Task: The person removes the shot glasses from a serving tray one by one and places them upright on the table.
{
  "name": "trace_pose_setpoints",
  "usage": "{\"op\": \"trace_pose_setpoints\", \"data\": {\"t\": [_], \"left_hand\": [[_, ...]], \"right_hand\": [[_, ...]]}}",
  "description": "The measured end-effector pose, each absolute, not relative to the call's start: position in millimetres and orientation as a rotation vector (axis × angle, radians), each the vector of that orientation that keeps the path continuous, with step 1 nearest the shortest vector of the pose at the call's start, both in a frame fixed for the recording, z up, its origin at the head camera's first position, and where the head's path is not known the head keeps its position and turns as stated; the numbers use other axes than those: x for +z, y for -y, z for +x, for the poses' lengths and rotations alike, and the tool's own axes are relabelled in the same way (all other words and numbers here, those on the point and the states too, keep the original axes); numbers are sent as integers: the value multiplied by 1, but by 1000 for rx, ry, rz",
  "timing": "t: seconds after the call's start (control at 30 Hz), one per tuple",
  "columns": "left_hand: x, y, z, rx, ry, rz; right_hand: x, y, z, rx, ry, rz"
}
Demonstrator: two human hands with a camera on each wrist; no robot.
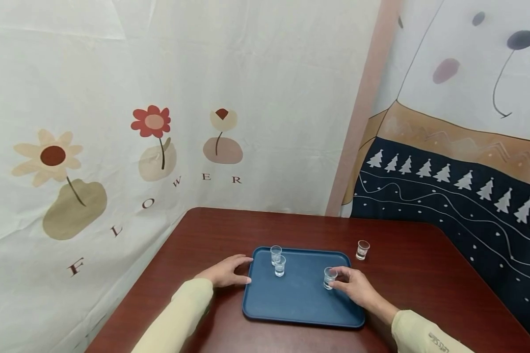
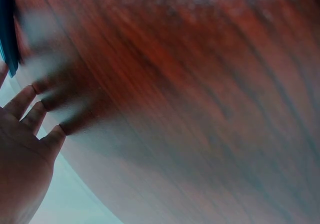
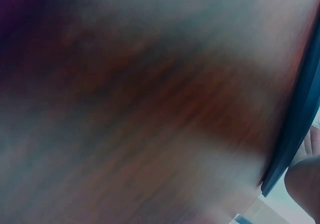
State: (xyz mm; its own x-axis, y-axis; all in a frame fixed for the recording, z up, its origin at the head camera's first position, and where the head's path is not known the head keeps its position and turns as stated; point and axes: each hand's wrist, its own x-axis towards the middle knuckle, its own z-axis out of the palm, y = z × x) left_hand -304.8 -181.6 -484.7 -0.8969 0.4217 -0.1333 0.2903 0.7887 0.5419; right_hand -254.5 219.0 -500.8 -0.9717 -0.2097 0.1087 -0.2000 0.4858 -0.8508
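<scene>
A blue rectangular tray (image 1: 291,304) lies on the table. Over its right part, my right hand (image 1: 357,287) pinches a small clear shot glass (image 1: 328,280) between thumb and fingers; the glass is upright. Two more shot glasses, one behind (image 1: 276,252) and one in front (image 1: 280,267), stand close together at the tray's back left, overlapping in the head view. My left hand (image 1: 225,271) is at the tray's left rim, fingers relaxed and spread, fingertips right at the edge. The left wrist view shows several of its fingers (image 2: 34,115) extended down at the tabletop.
Another shot glass (image 1: 362,250) stands on the reddish-brown wooden table (image 1: 402,245), beyond the tray's back right corner. A white curtain (image 1: 269,98) printed with flowers hangs behind the table. To the right hangs a dark blue cloth (image 1: 424,191) with white trees.
</scene>
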Motion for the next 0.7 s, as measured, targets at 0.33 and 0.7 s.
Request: {"op": "trace_pose_setpoints", "data": {"t": [0.33, 0.7], "left_hand": [[-483, 181, -301, 774, -2738, 538], [-482, 179, -302, 779, -2734, 543]], "right_hand": [[-497, -218, -254, -1596, -2717, -302], [-485, -220, -258, -1671, -2827, -219]]}}
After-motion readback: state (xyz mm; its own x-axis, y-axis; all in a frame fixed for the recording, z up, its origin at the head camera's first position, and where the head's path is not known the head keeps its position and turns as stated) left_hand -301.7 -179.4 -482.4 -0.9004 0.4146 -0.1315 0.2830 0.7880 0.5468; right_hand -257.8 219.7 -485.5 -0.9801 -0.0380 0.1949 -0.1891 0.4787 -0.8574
